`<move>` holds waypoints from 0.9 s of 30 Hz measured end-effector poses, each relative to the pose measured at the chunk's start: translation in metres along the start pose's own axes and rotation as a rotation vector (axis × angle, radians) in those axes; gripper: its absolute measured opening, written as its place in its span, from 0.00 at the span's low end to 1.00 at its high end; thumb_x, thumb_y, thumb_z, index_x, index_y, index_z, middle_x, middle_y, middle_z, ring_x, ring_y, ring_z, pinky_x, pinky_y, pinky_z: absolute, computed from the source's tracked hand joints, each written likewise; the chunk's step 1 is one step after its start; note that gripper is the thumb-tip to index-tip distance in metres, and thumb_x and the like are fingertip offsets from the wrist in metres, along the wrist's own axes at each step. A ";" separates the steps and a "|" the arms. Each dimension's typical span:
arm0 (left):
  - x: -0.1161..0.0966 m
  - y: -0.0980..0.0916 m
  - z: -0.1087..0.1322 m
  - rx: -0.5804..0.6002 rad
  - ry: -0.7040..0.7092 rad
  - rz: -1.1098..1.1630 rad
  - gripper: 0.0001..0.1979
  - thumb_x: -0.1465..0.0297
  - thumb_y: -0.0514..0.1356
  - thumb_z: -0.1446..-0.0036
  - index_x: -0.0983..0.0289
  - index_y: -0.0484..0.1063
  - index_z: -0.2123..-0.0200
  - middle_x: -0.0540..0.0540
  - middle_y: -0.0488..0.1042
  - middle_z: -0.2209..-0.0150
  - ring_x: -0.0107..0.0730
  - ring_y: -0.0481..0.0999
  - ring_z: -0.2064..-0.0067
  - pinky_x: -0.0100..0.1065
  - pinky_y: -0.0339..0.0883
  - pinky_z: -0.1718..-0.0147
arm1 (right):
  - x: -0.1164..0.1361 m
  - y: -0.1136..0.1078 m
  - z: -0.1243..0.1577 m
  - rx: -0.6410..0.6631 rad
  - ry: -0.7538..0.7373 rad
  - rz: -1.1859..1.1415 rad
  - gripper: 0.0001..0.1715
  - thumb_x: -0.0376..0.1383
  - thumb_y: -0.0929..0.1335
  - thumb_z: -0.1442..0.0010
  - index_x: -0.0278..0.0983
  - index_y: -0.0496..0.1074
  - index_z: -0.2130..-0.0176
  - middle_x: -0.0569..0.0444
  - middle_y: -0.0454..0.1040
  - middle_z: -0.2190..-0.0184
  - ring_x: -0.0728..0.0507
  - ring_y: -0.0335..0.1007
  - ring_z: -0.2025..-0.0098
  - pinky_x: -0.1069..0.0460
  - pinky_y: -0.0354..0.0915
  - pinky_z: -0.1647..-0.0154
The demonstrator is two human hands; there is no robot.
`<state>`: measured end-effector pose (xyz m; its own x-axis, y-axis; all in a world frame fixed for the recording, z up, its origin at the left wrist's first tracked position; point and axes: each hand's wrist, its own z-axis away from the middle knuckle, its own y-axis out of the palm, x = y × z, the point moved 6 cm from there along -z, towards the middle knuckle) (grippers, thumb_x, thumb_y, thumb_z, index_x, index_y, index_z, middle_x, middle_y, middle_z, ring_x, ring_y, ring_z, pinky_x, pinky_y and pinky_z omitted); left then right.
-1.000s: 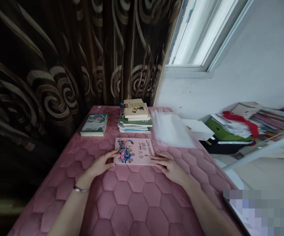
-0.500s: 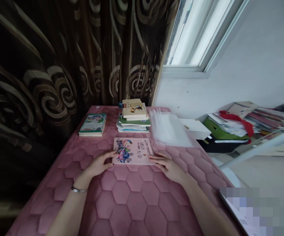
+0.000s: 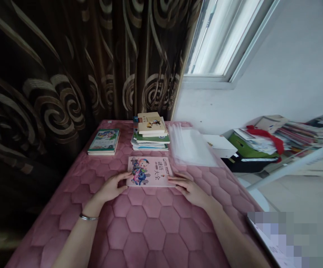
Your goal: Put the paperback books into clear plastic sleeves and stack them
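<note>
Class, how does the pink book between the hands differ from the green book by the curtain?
The pink book lies near the person; the green book farther off, left. The left hand and right hand touch the pink book's ends; nothing touches the green book. Both lie closed on the quilted cover.

Book stack (image 3: 151,131) and plastic sleeves (image 3: 192,147) block beyond; near quilt (image 3: 150,230) open.
</note>
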<state>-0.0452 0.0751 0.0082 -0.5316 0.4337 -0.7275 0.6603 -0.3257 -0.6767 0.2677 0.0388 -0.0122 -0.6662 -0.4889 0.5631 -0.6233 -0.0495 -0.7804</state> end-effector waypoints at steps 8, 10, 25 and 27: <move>-0.035 0.009 -0.003 -0.122 0.138 -0.411 0.17 0.66 0.59 0.43 0.57 0.73 0.50 0.55 0.75 0.49 0.39 0.72 0.46 0.42 0.62 0.43 | 0.014 -0.022 -0.036 -0.034 0.045 0.169 0.21 0.30 0.59 0.37 0.42 0.76 0.54 0.51 0.78 0.55 0.41 0.70 0.51 0.43 0.66 0.48; -0.047 0.018 -0.007 -0.119 0.134 -0.567 0.16 0.63 0.60 0.44 0.58 0.74 0.52 0.57 0.75 0.51 0.43 0.73 0.49 0.49 0.57 0.41 | 0.019 -0.024 -0.057 -0.031 0.003 0.241 0.22 0.26 0.59 0.39 0.40 0.76 0.54 0.50 0.77 0.54 0.41 0.70 0.51 0.44 0.66 0.48; -0.080 0.067 -0.028 0.093 0.481 -0.990 0.12 0.78 0.50 0.39 0.69 0.73 0.61 0.62 0.76 0.65 0.39 0.75 0.63 0.44 0.64 0.56 | -0.005 0.009 -0.150 0.142 0.158 0.372 0.13 0.32 0.66 0.40 0.40 0.77 0.56 0.49 0.77 0.56 0.42 0.72 0.53 0.50 0.65 0.51; -0.077 0.065 -0.025 0.098 0.533 -1.024 0.13 0.79 0.49 0.39 0.71 0.73 0.58 0.65 0.77 0.63 0.41 0.75 0.61 0.44 0.64 0.56 | -0.012 0.006 -0.145 0.161 0.191 0.353 0.11 0.32 0.66 0.41 0.39 0.78 0.61 0.50 0.79 0.61 0.42 0.74 0.57 0.51 0.66 0.56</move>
<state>0.0515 0.0418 0.0229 -0.4872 0.8237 0.2899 -0.0062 0.3288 -0.9444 0.2122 0.1703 0.0156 -0.9002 -0.3313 0.2827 -0.2821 -0.0510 -0.9580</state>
